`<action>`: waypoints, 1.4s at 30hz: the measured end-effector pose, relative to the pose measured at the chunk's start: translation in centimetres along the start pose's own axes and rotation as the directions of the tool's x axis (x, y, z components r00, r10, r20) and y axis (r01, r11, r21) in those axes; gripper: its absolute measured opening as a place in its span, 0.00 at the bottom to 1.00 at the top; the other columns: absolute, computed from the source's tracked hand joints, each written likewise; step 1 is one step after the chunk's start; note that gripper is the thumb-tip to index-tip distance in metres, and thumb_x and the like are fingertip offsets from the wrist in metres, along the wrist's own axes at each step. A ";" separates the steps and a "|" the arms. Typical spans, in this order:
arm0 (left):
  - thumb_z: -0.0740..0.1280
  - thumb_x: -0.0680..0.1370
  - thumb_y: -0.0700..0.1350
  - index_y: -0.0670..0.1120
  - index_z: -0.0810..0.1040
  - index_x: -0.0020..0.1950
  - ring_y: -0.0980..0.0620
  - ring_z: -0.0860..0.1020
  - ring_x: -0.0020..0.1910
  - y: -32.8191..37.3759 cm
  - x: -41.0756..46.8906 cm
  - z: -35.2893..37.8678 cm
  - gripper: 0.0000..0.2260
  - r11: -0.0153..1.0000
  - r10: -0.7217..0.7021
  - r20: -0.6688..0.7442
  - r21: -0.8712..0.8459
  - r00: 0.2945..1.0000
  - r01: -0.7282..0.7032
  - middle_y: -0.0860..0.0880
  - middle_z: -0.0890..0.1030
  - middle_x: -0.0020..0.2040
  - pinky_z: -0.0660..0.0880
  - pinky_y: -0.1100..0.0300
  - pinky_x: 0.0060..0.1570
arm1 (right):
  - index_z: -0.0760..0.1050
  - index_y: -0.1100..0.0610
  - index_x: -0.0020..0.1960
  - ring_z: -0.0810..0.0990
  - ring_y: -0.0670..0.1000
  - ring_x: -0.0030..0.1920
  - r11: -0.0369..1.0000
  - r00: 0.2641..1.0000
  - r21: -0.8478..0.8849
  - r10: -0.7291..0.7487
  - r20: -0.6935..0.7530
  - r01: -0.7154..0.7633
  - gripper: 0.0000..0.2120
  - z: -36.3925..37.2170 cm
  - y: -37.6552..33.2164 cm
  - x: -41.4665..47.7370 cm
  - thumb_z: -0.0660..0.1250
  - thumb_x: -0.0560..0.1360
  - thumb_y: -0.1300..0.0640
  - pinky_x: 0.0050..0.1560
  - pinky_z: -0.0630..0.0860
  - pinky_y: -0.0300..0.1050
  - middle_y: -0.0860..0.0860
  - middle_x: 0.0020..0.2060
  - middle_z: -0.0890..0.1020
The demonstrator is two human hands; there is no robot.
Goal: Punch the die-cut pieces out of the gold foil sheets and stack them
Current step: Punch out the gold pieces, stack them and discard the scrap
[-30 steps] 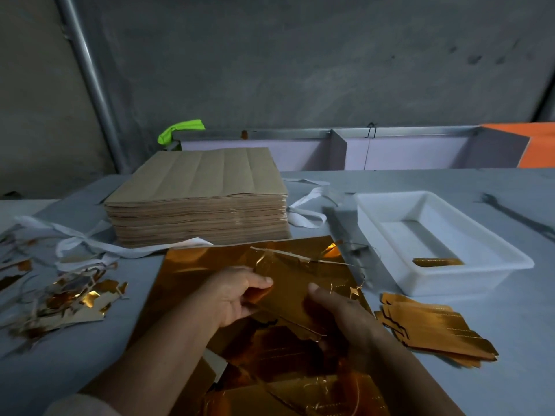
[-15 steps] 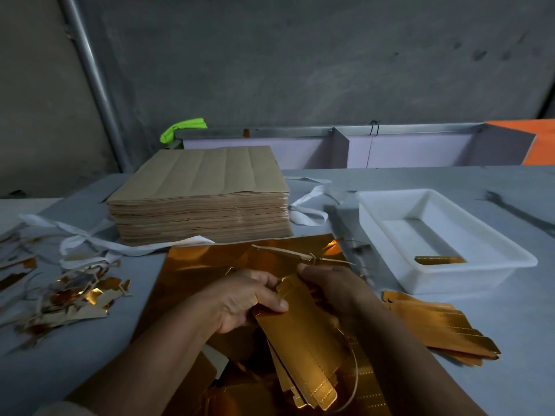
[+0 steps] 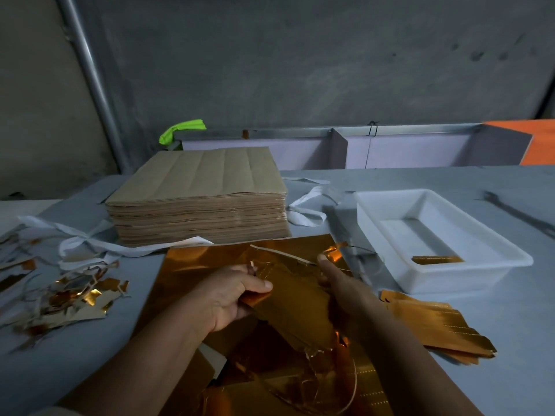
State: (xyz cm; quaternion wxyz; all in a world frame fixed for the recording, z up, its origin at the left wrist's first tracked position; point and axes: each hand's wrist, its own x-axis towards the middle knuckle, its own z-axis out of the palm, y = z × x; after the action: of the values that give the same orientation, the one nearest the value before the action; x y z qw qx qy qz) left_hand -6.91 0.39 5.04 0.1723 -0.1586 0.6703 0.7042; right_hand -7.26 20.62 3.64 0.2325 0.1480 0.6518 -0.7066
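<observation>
A gold foil sheet (image 3: 192, 265) lies flat on the grey table in front of me. Above it my left hand (image 3: 231, 295) grips a punched gold piece (image 3: 294, 307) at its left edge, thumb on top. My right hand (image 3: 339, 280) holds the same piece from the right, with the index finger stretched along its far edge; its other fingers are hidden behind the piece. Thin foil trim hangs below the piece. A stack of punched gold pieces (image 3: 435, 325) lies to the right of my right forearm.
A tall stack of brown paper sheets (image 3: 198, 199) stands behind the foil. A white plastic tray (image 3: 375, 232) at the right holds one gold strip (image 3: 437, 259). Foil scraps (image 3: 69, 298) and white straps (image 3: 90, 244) lie at the left.
Both hands have lifted the gold piece off the sheet and turned it; the piece now sits higher between them and trim dangles beneath.
</observation>
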 end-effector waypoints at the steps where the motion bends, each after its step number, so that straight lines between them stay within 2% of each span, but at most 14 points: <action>1: 0.73 0.69 0.33 0.44 0.79 0.56 0.44 0.81 0.52 0.0 0.0 0.1 0.17 0.999 0.002 -0.024 -0.038 1.000 -0.002 0.41 0.83 0.53 0.79 0.55 0.38 | 0.69 0.55 0.70 0.80 0.58 0.50 0.999 0.999 0.045 0.003 0.035 -0.005 0.35 -0.1 0.2 0.0 0.63 0.73 0.33 0.38 0.78 0.49 0.57 0.53 0.80; 4: 0.73 0.70 0.33 0.45 0.76 0.58 0.43 0.81 0.52 -0.1 0.3 0.0 0.19 0.990 -0.006 -0.078 -0.141 0.997 -0.005 0.40 0.81 0.55 0.80 0.57 0.33 | 0.69 0.50 0.65 0.81 0.61 0.55 0.994 0.993 0.107 0.000 0.119 -0.012 0.32 -0.3 0.9 0.1 0.66 0.69 0.32 0.48 0.81 0.54 0.58 0.58 0.79; 7: 0.73 0.70 0.35 0.43 0.76 0.59 0.41 0.82 0.51 -0.4 0.4 -0.1 0.19 0.969 -0.022 -0.113 -0.248 0.993 -0.007 0.39 0.81 0.55 0.82 0.54 0.36 | 0.72 0.54 0.60 0.82 0.60 0.51 1.000 0.989 0.019 0.016 0.148 -0.019 0.26 -0.4 1.5 -0.1 0.73 0.68 0.43 0.39 0.81 0.47 0.61 0.58 0.78; 10: 0.72 0.74 0.42 0.44 0.76 0.56 0.41 0.82 0.49 -0.5 0.5 0.0 0.13 0.942 -0.059 -0.183 -0.335 0.981 -0.006 0.40 0.83 0.51 0.81 0.54 0.32 | 0.74 0.60 0.53 0.81 0.57 0.44 1.000 0.992 0.014 -0.013 0.126 0.011 0.09 -0.5 1.8 0.1 0.70 0.75 0.59 0.36 0.78 0.44 0.61 0.52 0.79; 18: 0.66 0.80 0.46 0.41 0.80 0.51 0.50 0.80 0.37 -0.7 0.9 -1.6 0.09 0.967 -0.064 -0.301 -0.255 0.952 -0.016 0.44 0.81 0.40 0.77 0.59 0.28 | 0.71 0.60 0.45 0.77 0.54 0.37 0.979 0.982 0.087 -0.177 -0.062 0.182 0.03 -0.9 1.3 0.0 0.64 0.78 0.63 0.30 0.74 0.42 0.58 0.41 0.77; 21: 0.66 0.80 0.44 0.40 0.79 0.53 0.49 0.79 0.39 -0.8 0.9 -2.2 0.08 0.984 -0.055 -0.325 -0.180 0.944 -0.005 0.44 0.81 0.42 0.77 0.58 0.33 | 0.69 0.59 0.43 0.76 0.52 0.33 0.961 0.970 0.136 -0.232 -0.078 0.241 0.07 -1.5 0.9 -0.3 0.64 0.79 0.61 0.24 0.73 0.40 0.56 0.38 0.75; 23: 0.67 0.79 0.40 0.40 0.77 0.59 0.48 0.79 0.46 -0.8 0.9 -2.3 0.10 1.000 0.006 -0.366 -0.011 0.931 -0.011 0.43 0.80 0.49 0.78 0.54 0.44 | 0.69 0.58 0.43 0.77 0.51 0.31 0.947 0.966 0.187 -0.252 -0.065 0.260 0.07 -1.6 0.9 -0.4 0.64 0.79 0.61 0.25 0.74 0.40 0.55 0.36 0.76; 25: 0.68 0.77 0.37 0.44 0.71 0.69 0.44 0.76 0.58 -0.4 0.7 -2.0 0.21 0.953 0.141 -0.420 0.304 0.896 -0.007 0.42 0.75 0.61 0.74 0.51 0.53 | 0.69 0.58 0.43 0.77 0.50 0.30 0.940 0.960 0.195 -0.277 -0.051 0.281 0.07 -1.5 1.1 -0.4 0.65 0.79 0.60 0.26 0.74 0.41 0.54 0.36 0.76; 27: 0.68 0.74 0.37 0.50 0.64 0.75 0.43 0.71 0.64 0.4 0.3 -1.7 0.31 0.894 0.296 -0.432 0.439 0.852 -0.088 0.43 0.67 0.70 0.72 0.51 0.52 | 0.71 0.58 0.46 0.77 0.50 0.32 0.941 0.952 0.145 -0.304 -0.028 0.304 0.05 -1.3 1.4 -0.3 0.65 0.79 0.59 0.28 0.74 0.40 0.54 0.39 0.75; 30: 0.69 0.76 0.44 0.51 0.68 0.73 0.51 0.71 0.57 1.2 -0.3 -0.8 0.26 0.889 0.398 -0.355 0.378 0.846 -0.259 0.46 0.70 0.68 0.70 0.54 0.51 | 0.73 0.57 0.46 0.80 0.51 0.34 0.939 0.943 0.100 -0.333 0.012 0.330 0.04 -0.9 1.7 -0.1 0.66 0.78 0.59 0.29 0.74 0.39 0.53 0.40 0.77; 33: 0.71 0.74 0.52 0.49 0.71 0.70 0.49 0.74 0.57 1.3 -0.5 0.0 0.25 0.925 0.283 -0.226 0.321 0.932 -0.204 0.47 0.75 0.62 0.72 0.51 0.57 | 0.77 0.56 0.48 0.83 0.48 0.33 0.938 0.939 0.104 -0.338 0.067 0.331 0.02 -0.3 1.9 -0.1 0.66 0.79 0.58 0.30 0.76 0.39 0.52 0.39 0.82; 37: 0.73 0.73 0.40 0.49 0.64 0.76 0.48 0.76 0.52 0.5 0.1 0.8 0.33 0.986 0.152 -0.240 0.100 0.959 -0.131 0.49 0.74 0.52 0.78 0.55 0.45 | 0.77 0.52 0.57 0.85 0.51 0.41 0.947 0.942 0.080 -0.319 0.105 0.312 0.10 -0.1 2.0 -0.4 0.69 0.77 0.55 0.32 0.78 0.38 0.54 0.50 0.83; 39: 0.71 0.74 0.39 0.48 0.68 0.73 0.47 0.77 0.53 0.3 0.4 0.9 0.28 0.987 0.157 -0.265 0.057 0.951 -0.147 0.47 0.76 0.56 0.78 0.55 0.43 | 0.75 0.52 0.61 0.84 0.53 0.45 0.953 0.944 0.030 -0.303 0.128 0.302 0.15 -0.4 2.1 -0.6 0.71 0.75 0.56 0.35 0.78 0.39 0.55 0.54 0.81; 42: 0.70 0.76 0.38 0.46 0.75 0.63 0.46 0.77 0.54 0.6 0.7 0.8 0.16 0.985 0.167 -0.324 0.013 0.931 -0.172 0.44 0.78 0.57 0.77 0.56 0.38 | 0.76 0.53 0.59 0.80 0.47 0.36 0.941 0.936 -0.096 -0.304 0.174 0.324 0.11 -0.7 2.5 -0.7 0.69 0.77 0.58 0.36 0.76 0.39 0.53 0.46 0.82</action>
State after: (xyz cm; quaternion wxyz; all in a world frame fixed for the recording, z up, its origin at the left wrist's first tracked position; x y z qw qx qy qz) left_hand -7.80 1.18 5.31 -0.0026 -0.2152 0.6953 0.6857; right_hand -5.48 21.30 1.79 0.1757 -0.0288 0.6890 -0.7026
